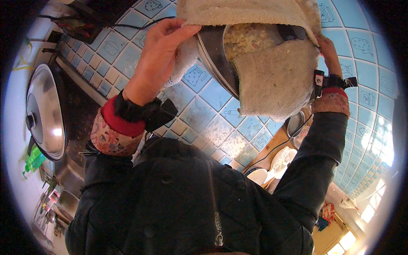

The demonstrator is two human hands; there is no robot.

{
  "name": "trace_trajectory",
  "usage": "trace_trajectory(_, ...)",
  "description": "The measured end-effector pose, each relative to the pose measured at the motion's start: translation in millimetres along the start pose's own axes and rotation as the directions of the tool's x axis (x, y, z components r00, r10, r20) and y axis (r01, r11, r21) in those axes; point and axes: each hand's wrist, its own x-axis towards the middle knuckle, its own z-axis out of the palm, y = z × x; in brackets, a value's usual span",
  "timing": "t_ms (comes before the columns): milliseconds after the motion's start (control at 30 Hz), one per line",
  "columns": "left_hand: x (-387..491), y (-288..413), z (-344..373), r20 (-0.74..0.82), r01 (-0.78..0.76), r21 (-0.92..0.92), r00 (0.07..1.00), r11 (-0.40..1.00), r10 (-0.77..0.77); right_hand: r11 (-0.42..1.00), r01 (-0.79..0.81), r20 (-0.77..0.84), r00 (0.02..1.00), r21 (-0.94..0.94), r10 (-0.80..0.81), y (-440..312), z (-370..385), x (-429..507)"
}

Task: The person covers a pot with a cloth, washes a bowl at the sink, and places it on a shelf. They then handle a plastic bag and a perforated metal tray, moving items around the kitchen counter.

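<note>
A thick cream terry towel [277,79] lies in folds over a round pan or lid with a metal rim [218,68]. Between the folds, pale yellow food in small pieces [247,38] shows, seemingly through glass. A dark handle or knob [290,32] is partly covered by the cloth. My left hand [165,54] pinches the towel's edge between thumb and fingers, beside the metal rim. On the opposite side, my right hand [330,52] holds the towel's other edge. Its fingertips are mostly hidden behind the cloth.
A steel lid with a black knob [46,111] stands at the left over a dark stove top [75,127]. Beyond it are a green bottle [35,159] and a sink [67,173]. Bowls [282,161] and a black cord [271,149] occupy a wooden surface at right. Blue tiles [213,95] lie behind.
</note>
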Motion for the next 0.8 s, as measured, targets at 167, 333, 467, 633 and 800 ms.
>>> trace_trajectory(167, -7, 1, -1, -0.025, 0.002, 0.028, 1.000, 1.000, -0.002, 0.977, -0.110, -0.035, 0.994, -0.184, 0.106, -10, 1, -5)
trace_trajectory(333, -14, 3, -1, -0.039, -0.001, 0.000, 0.999, 1.000, 0.001, 0.994, -0.050, -0.045, 0.998, -0.093, 0.046, -15, 7, -18)
trace_trajectory(467, -13, 5, -4, -0.071, -0.020, 0.117, 0.997, 0.993, 0.029, 0.998, 0.002, 0.010, 1.000, 0.057, -0.002, -13, 10, -18)
trace_trajectory(633, -22, 11, -10, -0.027, -0.111, 0.291, 0.992, 0.950, 0.125, 0.990, -0.103, -0.070, 0.993, -0.094, 0.097, -24, 2, -13)
trace_trajectory(800, -40, 21, -9, 0.012, -0.234, 0.395, 0.968, 0.888, 0.250, 0.994, -0.024, -0.247, 0.968, 0.104, 0.050, -56, -9, -21)
